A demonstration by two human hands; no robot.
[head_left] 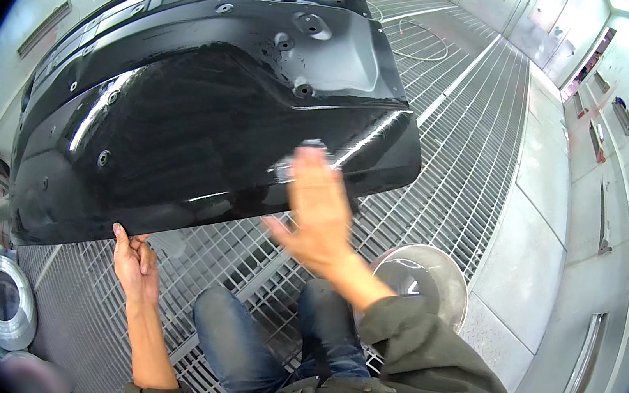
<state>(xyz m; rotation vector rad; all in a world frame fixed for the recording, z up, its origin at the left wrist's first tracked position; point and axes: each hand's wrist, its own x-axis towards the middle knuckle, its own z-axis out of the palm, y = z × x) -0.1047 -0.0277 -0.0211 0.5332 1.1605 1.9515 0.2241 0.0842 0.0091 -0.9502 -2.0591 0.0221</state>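
Note:
A large glossy black car body panel [205, 128] with several bolt holes stands tilted in front of me. My left hand [135, 261] grips its lower edge, thumb on the front and fingers curled behind. My right hand [318, 209] lies flat against the lower right part of the panel, fingers stretched out and blurred by motion. Pale, shiny patches show beside its fingertips; whether these are wet reflections or a thin sheet under the fingers I cannot tell.
A round bucket [434, 278] with liquid in it stands by my right knee. Metal grating [464, 128] makes up the floor. Ringed, pale round objects [22, 310] sit at the left. A thin hose [426, 57] lies coiled behind the panel, and pale walls [607, 177] enclose the space.

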